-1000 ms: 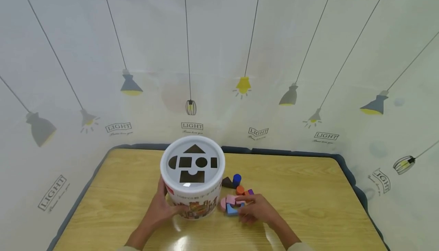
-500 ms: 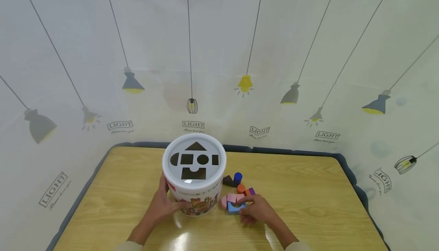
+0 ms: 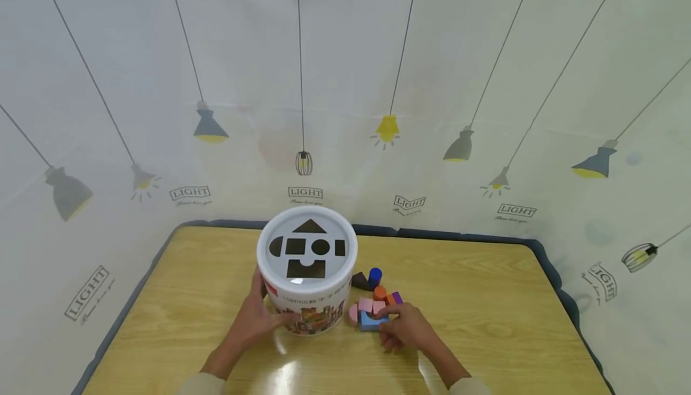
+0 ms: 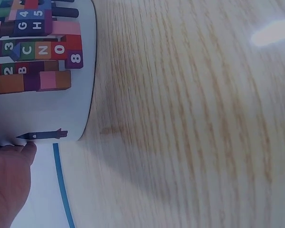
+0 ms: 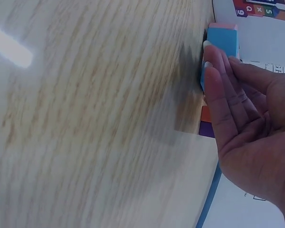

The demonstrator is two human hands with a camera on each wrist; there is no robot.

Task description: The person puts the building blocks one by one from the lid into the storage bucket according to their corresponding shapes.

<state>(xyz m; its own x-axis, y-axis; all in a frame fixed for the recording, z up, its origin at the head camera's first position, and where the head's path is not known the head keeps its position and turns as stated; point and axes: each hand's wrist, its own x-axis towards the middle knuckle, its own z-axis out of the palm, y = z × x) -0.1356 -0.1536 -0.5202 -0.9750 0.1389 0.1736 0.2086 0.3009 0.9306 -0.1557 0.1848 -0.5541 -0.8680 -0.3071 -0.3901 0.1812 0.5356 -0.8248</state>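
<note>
A white bucket [image 3: 294, 308] with a lid [image 3: 278, 284] full of shaped cut-outs stands upright on the table. My left hand [image 3: 258, 317] grips its left side, thumb across the printed front and fingers mostly hidden behind the wall. Right of the bucket lies a blue arch block [image 3: 370, 323], notch facing away from me. Fingers and thumb of my right hand [image 3: 407, 328] pinch its right end, also visible in the right wrist view beside the blue block [image 5: 222, 42]. Pink blocks [image 3: 365, 305] sit against the arch's far side, and a rounded pink block [image 3: 353, 314] at its left.
Behind the pink blocks are an orange round block [image 3: 380, 293], a purple block [image 3: 397, 297], a blue cylinder [image 3: 375, 277] and a dark triangular block [image 3: 360, 282]. The wooden table [image 3: 475, 299] ends at a dark padded edge [image 3: 432, 234] before the wall [image 3: 345, 83].
The whole head view has shifted slightly. My left hand keeps its hold on the bucket. My right hand stays at the blue arch block, its fingers drawn in a little closer.
</note>
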